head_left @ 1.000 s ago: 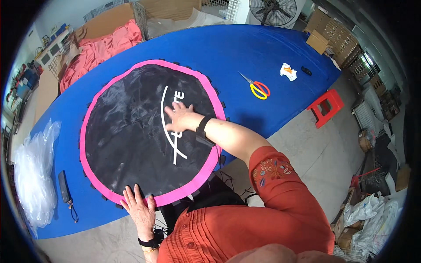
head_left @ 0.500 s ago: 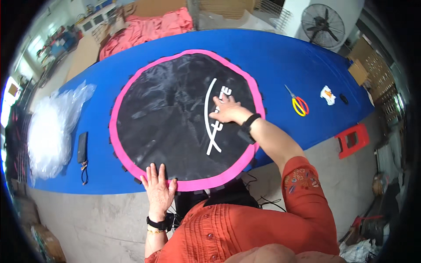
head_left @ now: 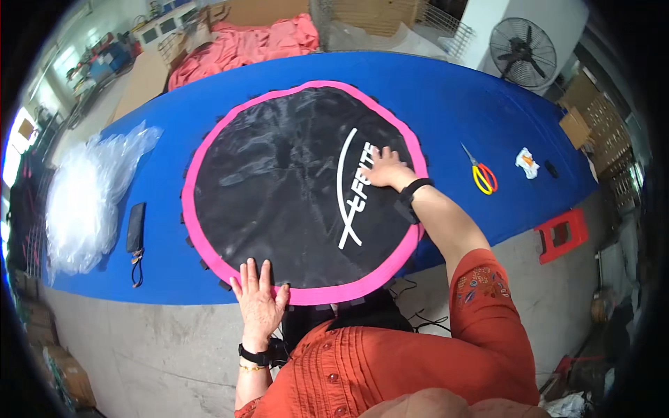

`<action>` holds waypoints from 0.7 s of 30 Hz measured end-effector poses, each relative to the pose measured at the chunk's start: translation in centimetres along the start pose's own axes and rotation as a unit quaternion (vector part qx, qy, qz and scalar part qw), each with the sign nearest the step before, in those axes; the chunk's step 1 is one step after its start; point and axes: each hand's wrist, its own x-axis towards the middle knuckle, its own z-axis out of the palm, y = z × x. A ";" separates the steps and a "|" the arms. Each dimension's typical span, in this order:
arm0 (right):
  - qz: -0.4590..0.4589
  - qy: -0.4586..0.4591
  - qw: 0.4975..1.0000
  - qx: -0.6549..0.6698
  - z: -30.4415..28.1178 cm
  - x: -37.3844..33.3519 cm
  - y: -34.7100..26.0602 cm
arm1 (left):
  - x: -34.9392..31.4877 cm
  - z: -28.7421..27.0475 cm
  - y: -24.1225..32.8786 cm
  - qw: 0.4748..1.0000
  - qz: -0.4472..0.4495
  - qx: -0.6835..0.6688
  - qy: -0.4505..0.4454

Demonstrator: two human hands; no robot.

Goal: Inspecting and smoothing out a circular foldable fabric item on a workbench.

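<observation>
A large round black trampoline mat [head_left: 279,202] with a pink border and small dark tabs round its edge lies flat on the blue table cover [head_left: 446,90]. White lettering with a curved stroke runs along its right side. My left hand [head_left: 260,303] rests with fingers spread on the near left border. My right hand [head_left: 385,168] lies over part of the white lettering, its fingers stretched out and holding nothing. Dark bands circle both wrists.
Yellow-and-red-handled scissors [head_left: 482,177] and a crumpled white packet [head_left: 527,164] lie right of the mat. To its left are a dark pouch with a strap [head_left: 136,228] and clear plastic bags [head_left: 83,209]. Beyond the table stand a fan [head_left: 523,53] and heaped pink fabric [head_left: 251,45]. A red stool [head_left: 562,235] is at the right.
My right hand has shifted a little across the lettering, toward the mat's right edge, uncovering more of it. The left hand stays on the border. The whole view has shifted slightly.
</observation>
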 end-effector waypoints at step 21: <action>-0.003 -0.028 1.000 -0.003 -0.7 2.2 -1.4 | 0.1 -0.1 0.3 1.000 -0.002 0.003 -0.018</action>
